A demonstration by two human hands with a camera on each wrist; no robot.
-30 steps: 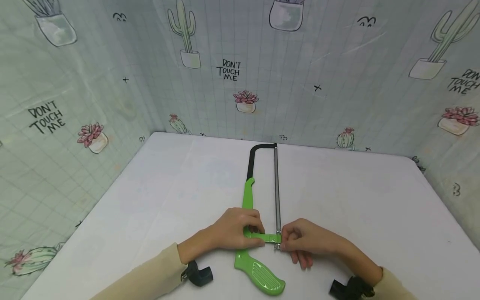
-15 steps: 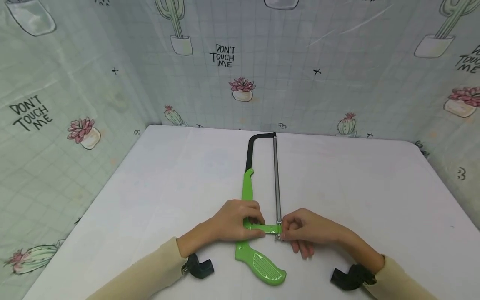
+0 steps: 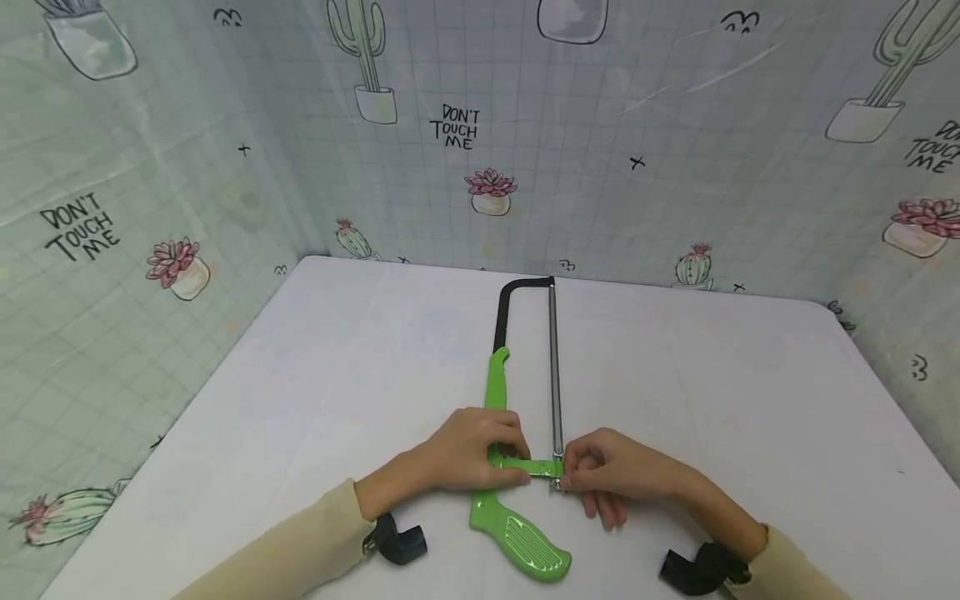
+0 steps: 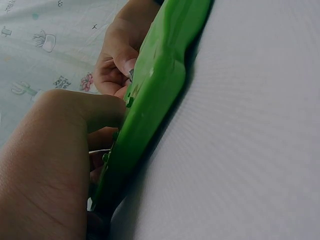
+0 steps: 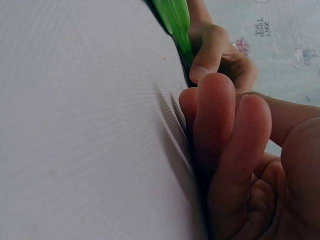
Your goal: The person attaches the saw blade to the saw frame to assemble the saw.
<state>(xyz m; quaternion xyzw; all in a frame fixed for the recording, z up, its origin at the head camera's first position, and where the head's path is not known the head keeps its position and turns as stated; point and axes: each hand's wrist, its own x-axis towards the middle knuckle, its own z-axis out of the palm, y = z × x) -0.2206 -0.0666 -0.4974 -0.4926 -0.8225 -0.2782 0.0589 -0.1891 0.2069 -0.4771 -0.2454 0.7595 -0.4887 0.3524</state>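
White surface point(image 3: 375, 375) carries a green hacksaw point(image 3: 496, 383); the left hand point(image 3: 476, 450) grips it, the right hand point(image 3: 618, 471) pinches its wing nut point(image 3: 556, 485).

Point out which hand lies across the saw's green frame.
The left hand, gripping the green frame; the right hand is at the small metal fitting instead.

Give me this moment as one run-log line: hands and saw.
Left hand: holds green-and-black hacksaw | Right hand: pinches small silver wing nut | Straight silver blade: fitted in hacksaw | Hacksaw: lying on white table
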